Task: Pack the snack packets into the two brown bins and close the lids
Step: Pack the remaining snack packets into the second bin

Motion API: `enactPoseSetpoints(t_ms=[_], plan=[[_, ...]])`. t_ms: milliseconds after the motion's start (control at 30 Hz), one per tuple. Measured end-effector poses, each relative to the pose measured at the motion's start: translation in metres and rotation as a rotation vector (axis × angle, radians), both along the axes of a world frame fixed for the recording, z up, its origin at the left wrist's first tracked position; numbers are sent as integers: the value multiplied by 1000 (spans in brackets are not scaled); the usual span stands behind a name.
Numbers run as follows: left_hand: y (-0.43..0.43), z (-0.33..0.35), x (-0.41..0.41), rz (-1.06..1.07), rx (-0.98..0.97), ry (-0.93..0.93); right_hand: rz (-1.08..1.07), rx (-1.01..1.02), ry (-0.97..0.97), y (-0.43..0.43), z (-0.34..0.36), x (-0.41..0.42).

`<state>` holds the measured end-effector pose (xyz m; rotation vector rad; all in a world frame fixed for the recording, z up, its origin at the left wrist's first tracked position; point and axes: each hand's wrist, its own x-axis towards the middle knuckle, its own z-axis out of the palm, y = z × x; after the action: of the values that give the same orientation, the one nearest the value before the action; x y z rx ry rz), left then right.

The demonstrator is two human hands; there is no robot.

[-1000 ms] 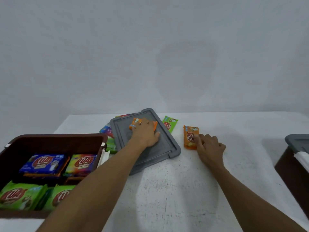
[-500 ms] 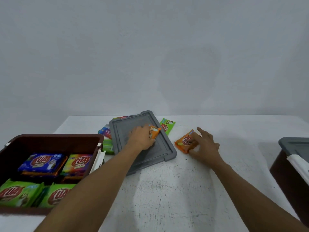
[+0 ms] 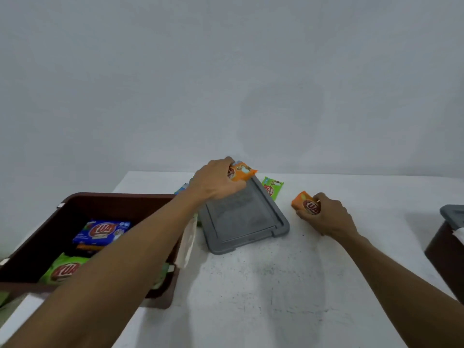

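A flat grey plastic lid (image 3: 243,217) with a raised rim and rounded corners lies askew on the rough, speckled white desk (image 3: 276,285). Over the lid's far edge the left grip (image 3: 216,182) is curled round a glossy orange packet (image 3: 242,172), a small rectangular pack that sticks out past the fingers to the right; whether it touches the lid cannot be told. To the right of the lid, near it but apart, the right grip (image 3: 329,217) pinches a second orange packet (image 3: 305,203) in curled fingers, and the pack juts out toward the lid. A green packet (image 3: 272,188) lies flat on the desk just beside the lid's far right edge. Left of the lid stands an open brown bin (image 3: 100,204), smooth-walled with rounded corners. Inside it lie a blue packet (image 3: 103,233) and a second green packet (image 3: 66,270). Well to the right of the lid, at the frame's edge, a second brown bin (image 3: 444,249) carries another grey lid (image 3: 454,213).
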<state>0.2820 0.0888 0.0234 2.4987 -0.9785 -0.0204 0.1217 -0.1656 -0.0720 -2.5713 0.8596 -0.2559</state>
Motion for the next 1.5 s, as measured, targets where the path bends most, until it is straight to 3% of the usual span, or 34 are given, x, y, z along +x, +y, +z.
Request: enactPoseSetpoints(t_ms=[167, 300, 500, 700, 833, 1000, 1100, 1200, 1267, 1367, 1433, 1500], plan=[[86, 23, 16, -151, 41, 54, 221, 161, -174, 82, 49, 23], [172, 20, 27, -163, 31, 42, 391, 163, -177, 168, 89, 48], [260, 1, 49, -184, 106, -94, 603, -57, -97, 267, 119, 80], [289, -20, 58, -360, 598, -346, 687, -496, 93, 328, 88, 103], [289, -26, 58, -295, 614, -355, 657, -545, 86, 334, 70, 100], [286, -29, 58, -231, 603, -343, 626, -460, 143, 335, 68, 103], [288, -30, 59, -230, 582, -349, 584, -420, -47, 331, 67, 104], [289, -32, 59, -231, 537, -351, 332, -78, -467, 321, 72, 99], [289, -32, 59, -229, 494, -358, 147, 237, -556, 311, 70, 97], [285, -28, 61, -224, 367, -358, 31, 623, -519, 289, 63, 101], [281, -26, 61, -223, 252, -358, 83, 582, -427, 272, 59, 102], [275, -24, 59, -244, 187, -369, 189, 401, -236, 250, 48, 96]])
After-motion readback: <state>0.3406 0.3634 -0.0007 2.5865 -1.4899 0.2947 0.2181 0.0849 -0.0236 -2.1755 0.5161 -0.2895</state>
